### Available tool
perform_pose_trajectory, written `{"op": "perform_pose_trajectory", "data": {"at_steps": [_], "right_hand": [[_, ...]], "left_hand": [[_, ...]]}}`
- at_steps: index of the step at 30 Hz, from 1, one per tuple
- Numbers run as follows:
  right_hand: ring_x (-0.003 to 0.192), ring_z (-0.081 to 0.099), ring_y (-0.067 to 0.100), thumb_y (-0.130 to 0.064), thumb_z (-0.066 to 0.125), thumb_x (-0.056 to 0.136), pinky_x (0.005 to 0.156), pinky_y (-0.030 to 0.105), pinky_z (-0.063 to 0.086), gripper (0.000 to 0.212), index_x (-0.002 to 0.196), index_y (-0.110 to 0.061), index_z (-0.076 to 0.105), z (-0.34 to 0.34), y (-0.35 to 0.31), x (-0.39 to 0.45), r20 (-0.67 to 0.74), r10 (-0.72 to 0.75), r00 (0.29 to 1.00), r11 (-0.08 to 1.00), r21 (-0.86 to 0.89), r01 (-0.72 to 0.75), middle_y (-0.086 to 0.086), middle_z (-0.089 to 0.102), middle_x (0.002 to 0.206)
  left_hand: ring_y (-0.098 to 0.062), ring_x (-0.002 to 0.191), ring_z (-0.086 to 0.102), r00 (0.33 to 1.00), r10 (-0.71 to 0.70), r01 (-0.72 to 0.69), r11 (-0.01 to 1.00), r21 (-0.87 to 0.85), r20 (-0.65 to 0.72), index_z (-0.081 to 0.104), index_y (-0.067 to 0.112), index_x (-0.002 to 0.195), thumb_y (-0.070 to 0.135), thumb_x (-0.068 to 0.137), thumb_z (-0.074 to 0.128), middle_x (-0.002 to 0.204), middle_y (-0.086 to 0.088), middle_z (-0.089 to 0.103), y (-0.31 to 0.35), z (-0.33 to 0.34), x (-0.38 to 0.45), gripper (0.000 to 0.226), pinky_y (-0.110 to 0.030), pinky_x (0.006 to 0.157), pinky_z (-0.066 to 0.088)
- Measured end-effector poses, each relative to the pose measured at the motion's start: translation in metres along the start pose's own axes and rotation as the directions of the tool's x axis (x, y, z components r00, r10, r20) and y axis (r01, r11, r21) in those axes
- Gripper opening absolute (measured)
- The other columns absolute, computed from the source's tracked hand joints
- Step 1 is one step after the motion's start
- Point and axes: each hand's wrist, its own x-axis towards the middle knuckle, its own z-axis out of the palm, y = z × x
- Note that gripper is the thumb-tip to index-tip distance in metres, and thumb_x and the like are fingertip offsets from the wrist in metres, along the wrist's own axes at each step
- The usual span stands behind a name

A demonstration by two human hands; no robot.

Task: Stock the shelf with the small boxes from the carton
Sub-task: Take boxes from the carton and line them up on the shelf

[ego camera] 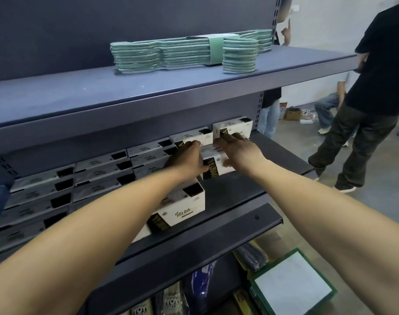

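both arms reaching into the middle shelf (273, 153), left hand (189, 159) and right hand (238, 152) gripping one white box (216, 165) between them – stacked boxes (98, 176) alongside, green bundles (182, 53) up top

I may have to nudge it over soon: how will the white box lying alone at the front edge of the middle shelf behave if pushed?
The front box looks like stiff, flat-sided carton, so it should slide rather than roll or tip. It lies flat and low on the smooth shelf, so probably moves easily. It sits near the front lip, so an outward push risks dropping it.
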Motion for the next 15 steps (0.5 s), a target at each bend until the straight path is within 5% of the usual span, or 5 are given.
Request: {"op": "perform_pose_trajectory", "data": {"at_steps": [7,15], "right_hand": [[0.134,0.04,0.029,-0.016,0.073,0.083,0.1,0.047,0.045,0.064,0.14,-0.021,0.044,0.041,-0.009,0.046,0.064,-0.034,0.997,0.998,0.056,0.03,0.004,0.046,0.141],[0.127,0.046,0.029,-0.01,0.072,0.082,0.096,0.044,0.047,0.067,0.141,-0.023,0.044,0.075,-0.016,0.088,-0.019,-0.087,0.996,0.989,0.116,0.089,0.005,0.051,0.135]], "left_hand": [[-0.023,0.11,0.057,0.999,-0.034,0.035,0.998,0.048,-0.028,0.057,0.007,0.119,0.021,0.088,0.069,0.122,-0.009,0.06,-0.04,-0.012,0.007,0.037,-0.032,0.088,0.047],[-0.023,0.123,0.051,0.999,-0.051,0.05,0.997,0.059,0.003,0.051,0.007,0.131,0.027,0.088,0.07,0.136,-0.009,0.052,-0.061,-0.002,0.021,0.052,-0.035,0.099,0.044]]}}
